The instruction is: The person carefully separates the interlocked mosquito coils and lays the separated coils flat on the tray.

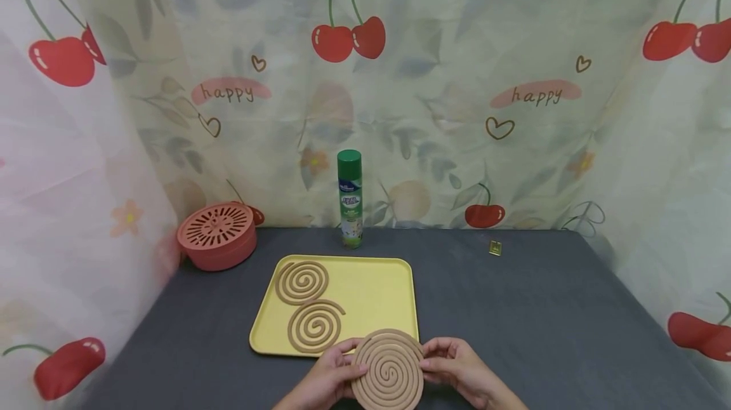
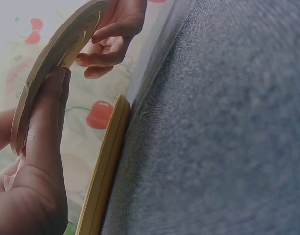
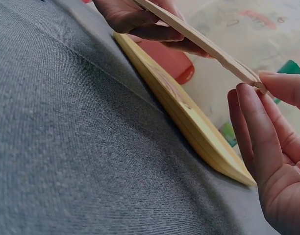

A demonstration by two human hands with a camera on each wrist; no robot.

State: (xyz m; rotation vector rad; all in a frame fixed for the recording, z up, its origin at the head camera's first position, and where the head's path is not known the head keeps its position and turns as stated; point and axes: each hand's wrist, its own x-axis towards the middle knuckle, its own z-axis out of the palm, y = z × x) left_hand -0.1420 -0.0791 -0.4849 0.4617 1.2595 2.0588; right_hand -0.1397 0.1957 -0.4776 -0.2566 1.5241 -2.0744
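Note:
A tightly wound brown mosquito coil (image 1: 388, 369) is held up over the near edge of the yellow tray (image 1: 379, 289). My left hand (image 1: 331, 375) grips its left side, with the thumb on the front face and fingers behind, as the left wrist view shows. On the opposite side, my right hand (image 1: 457, 369) pinches the rim between thumb and fingertips; in the right wrist view the coil (image 3: 204, 41) appears edge-on, above the table. Two looser mosquito coils lie on the tray's left half, one coil (image 1: 304, 281) behind the other coil (image 1: 315, 327).
Behind the tray stands a green spray can (image 1: 350, 200). A round red box (image 1: 219, 254) with a slotted lid sits at the back left. Toward the back right lies a small gold-coloured metal piece (image 1: 495, 247). Patterned curtains (image 1: 428, 143) border the dark cloth-covered table (image 1: 502, 308).

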